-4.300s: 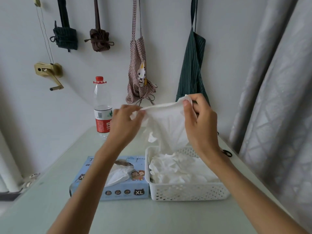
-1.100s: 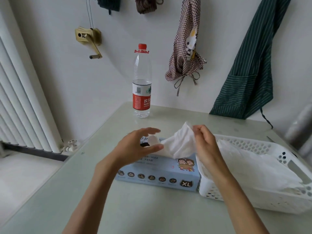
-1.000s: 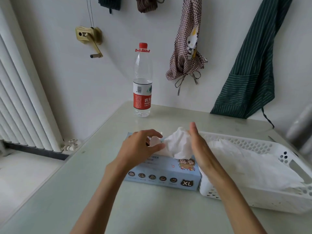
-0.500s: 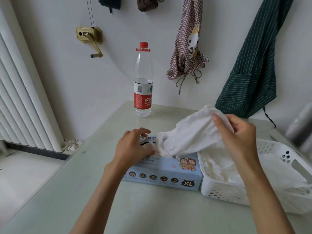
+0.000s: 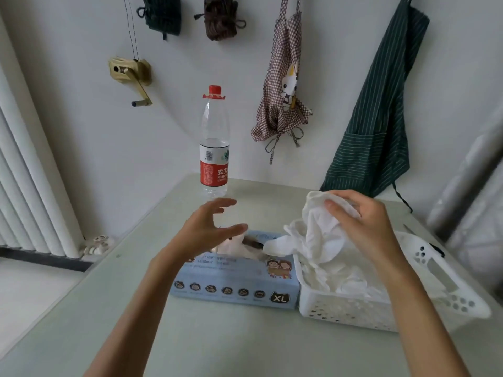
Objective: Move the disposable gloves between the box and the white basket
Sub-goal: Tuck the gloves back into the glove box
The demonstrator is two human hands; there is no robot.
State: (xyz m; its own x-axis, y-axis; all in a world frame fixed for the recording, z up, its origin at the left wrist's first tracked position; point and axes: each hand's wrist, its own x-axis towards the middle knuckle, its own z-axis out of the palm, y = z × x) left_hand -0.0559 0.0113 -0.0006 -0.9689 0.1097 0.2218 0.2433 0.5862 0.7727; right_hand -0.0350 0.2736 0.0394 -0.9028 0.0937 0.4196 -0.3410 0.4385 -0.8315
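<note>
Glove (image 5: 318, 235) is in our right hand (image 5: 364, 227), pinched at the top between thumb and curled fingers, the rest hanging crumpled over the left end of the white basket (image 5: 449, 284). One limp finger of it trails left toward the box (image 5: 234, 281), over the slot; we can't tell whether it's fully clear of the box or touching the sheet there.

Left hand (image 5: 206, 227) hovers over the far-left part of the box top, fingers spread and loosely curved, holding nothing. Doesn't look to be pressing the box down.

Box is blue, marked XL on the near face, flush against the basket's left wall. Another glove (image 5: 231, 247) pokes out of the slot, so the box isn't empty.

Progress, our read: direction looks like box to basket. The basket already holds a pile of gloves (image 5: 343, 284), so several are across. This one is mid-transfer, needs dropping on the pile. How many are left in the box is hidden; at least the one showing.

Around it: pale green worktop (image 5: 190, 336), water bottle (image 5: 214, 145) with red cap and label standing at the far edge against the wall. On the wall hang a checked apron (image 5: 283, 85) and a green striped apron (image 5: 381, 118). Radiator (image 5: 24, 172) at left.
</note>
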